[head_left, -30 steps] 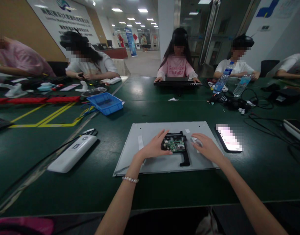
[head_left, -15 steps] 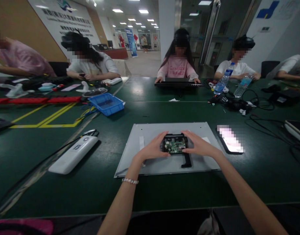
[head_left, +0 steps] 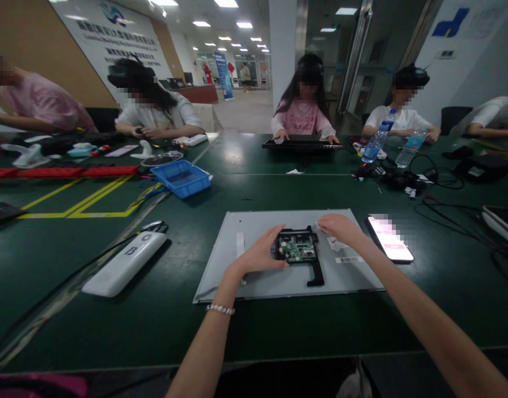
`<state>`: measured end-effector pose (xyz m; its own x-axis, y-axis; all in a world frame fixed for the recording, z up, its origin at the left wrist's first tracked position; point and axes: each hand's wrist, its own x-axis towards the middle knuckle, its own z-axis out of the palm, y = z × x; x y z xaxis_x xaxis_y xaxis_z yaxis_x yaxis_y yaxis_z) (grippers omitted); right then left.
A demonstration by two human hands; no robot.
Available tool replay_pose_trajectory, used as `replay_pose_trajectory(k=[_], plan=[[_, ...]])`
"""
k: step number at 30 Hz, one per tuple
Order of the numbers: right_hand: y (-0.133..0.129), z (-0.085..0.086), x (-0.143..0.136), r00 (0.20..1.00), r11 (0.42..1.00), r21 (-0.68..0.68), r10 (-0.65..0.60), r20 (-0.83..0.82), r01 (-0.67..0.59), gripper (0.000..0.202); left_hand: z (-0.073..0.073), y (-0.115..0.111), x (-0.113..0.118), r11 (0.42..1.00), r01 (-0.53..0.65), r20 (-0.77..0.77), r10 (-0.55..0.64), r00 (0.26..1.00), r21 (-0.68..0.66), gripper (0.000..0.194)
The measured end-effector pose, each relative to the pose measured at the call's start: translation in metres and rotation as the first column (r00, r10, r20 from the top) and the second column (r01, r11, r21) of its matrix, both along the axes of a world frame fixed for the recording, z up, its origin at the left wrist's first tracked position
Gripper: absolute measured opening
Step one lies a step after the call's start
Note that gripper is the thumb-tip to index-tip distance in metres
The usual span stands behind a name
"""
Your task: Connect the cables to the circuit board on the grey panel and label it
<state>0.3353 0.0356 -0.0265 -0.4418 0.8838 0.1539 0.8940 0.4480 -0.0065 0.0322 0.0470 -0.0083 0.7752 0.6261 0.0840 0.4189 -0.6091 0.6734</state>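
A green circuit board (head_left: 298, 250) sits in a black plastic frame (head_left: 315, 272) on a flat grey panel (head_left: 262, 284). My left hand (head_left: 260, 251) grips the frame's left side, fingers at its upper corner and thumb at the lower one. Just right of the frame's top right corner, my right hand (head_left: 339, 228) has its fingers pinched together over the panel. Whatever is between those fingertips is too small to make out. A crumpled clear-white piece (head_left: 335, 243) and a barcode label (head_left: 349, 260) lie on the panel below that hand.
A lit phone (head_left: 389, 240) lies right of the panel, a white power bank (head_left: 125, 262) with a cable to its left. Farther off are a blue tray (head_left: 182, 179), water bottles (head_left: 378, 138) and cables. Several people sit around the green table (head_left: 113, 331).
My right hand has let go of the frame's right side and moved slightly up and right, its fingers closing. The left hand stays on the frame.
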Motion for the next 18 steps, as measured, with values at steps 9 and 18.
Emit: replay_pose_trajectory(k=[9,18], plan=[[0.0,0.018,-0.027,0.979,0.989,0.02,-0.145,-0.141,0.149,0.028,-0.003,0.0,0.0,1.0,-0.004,0.002,0.004,1.0,0.024,0.099],[0.01,0.021,-0.103,0.997,0.997,-0.056,-0.052,-0.061,0.048,0.029,-0.007,0.002,0.001,0.999,-0.009,-0.007,0.009,1.0,0.041,0.103]])
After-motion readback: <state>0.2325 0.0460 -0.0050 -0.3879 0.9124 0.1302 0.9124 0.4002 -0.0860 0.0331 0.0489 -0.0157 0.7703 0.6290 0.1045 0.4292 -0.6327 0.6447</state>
